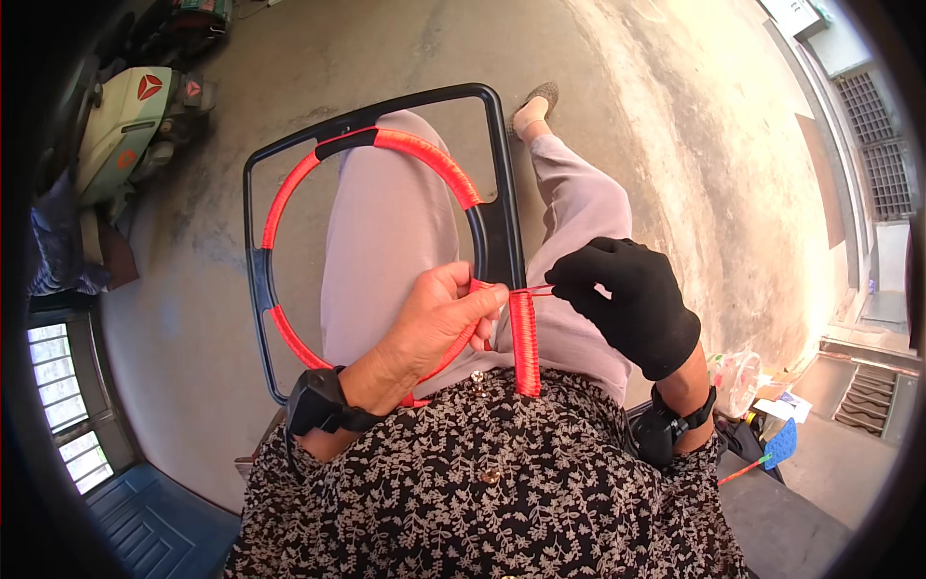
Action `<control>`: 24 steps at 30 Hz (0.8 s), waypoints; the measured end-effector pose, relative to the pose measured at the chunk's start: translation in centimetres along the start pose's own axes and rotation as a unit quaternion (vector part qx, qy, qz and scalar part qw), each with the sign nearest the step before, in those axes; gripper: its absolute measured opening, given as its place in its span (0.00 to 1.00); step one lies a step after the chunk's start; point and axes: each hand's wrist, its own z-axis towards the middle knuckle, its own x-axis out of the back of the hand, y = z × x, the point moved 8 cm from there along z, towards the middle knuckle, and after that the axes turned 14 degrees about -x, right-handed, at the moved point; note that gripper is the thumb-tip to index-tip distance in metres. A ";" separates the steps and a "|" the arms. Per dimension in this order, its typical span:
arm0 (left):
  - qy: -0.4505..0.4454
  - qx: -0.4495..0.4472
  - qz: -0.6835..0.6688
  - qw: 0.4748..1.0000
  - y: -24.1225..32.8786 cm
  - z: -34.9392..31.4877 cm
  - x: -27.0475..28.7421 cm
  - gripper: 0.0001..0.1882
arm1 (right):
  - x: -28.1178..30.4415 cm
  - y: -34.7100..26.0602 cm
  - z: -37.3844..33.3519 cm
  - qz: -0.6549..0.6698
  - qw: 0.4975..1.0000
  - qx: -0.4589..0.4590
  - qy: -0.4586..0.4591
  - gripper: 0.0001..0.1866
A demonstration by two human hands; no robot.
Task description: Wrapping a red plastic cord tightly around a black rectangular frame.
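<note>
From the head camera, looking down at your lap, you sit with a black frame [502, 207] propped on your thighs, its rectangular outline enclosing a ring [289, 193] partly wrapped in red cord [526, 343]. The top of the frame leans away from you, toward your knees, and its lower edge rests against your flowered blouse [482, 492].

Your left hand [434, 323] is bare and wears a black strap at the wrist. Its fingers [482, 301] are curled together around the lower right part of the ring, where the ring meets the frame's upright bar, with the fingertips pressed against the wrapped section.

Your right hand [632, 304] wears a black glove. Its fingers [579, 275] are pinched together on a thin strand of the red cord, which runs taut and short from the top of the wrapped bar to the glove. The two hands are just beside each other, with the bar between them.

The wrapped bar stands nearly upright in front of your belly, red from the pinch point down to the blouse. More red wrapping covers the upper right arc, the left arc and the lower left arc of the ring, with bare black gaps between them.

Around you lies a concrete floor [675, 116]. A pale scooter [121, 130] stands at the upper left, and a blue fly swatter [776, 446] lies at the lower right.
</note>
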 end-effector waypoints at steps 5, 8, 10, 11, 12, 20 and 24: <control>0.052 -0.042 -0.122 0.990 0.3 0.3 0.6 0.07 | -0.3 -3.1 0.0 -0.060 0.995 0.069 0.036 0.09; 0.092 -0.080 -0.111 0.986 0.8 0.2 0.7 0.07 | -1.1 -4.4 0.6 -0.101 0.989 0.101 0.030 0.09; 0.073 -0.100 -0.108 0.986 1.0 0.3 0.1 0.08 | -1.8 -4.5 1.0 -0.102 0.988 0.116 0.026 0.09; 0.056 -0.120 -0.105 0.986 1.3 0.3 -0.3 0.08 | -2.3 -3.8 1.5 -0.085 0.992 0.089 0.018 0.08; 0.055 -0.120 -0.105 0.986 1.1 0.4 -0.2 0.08 | -2.6 -3.1 1.7 -0.069 0.996 0.062 0.011 0.07; -0.001 -0.022 -0.070 0.997 -0.2 0.3 -0.2 0.10 | -0.5 1.8 0.7 0.177 0.978 -0.081 0.076 0.11; 0.008 -0.033 -0.083 0.996 0.1 0.5 -0.5 0.09 | -3.2 3.1 -0.3 0.235 0.955 -0.171 -0.056 0.08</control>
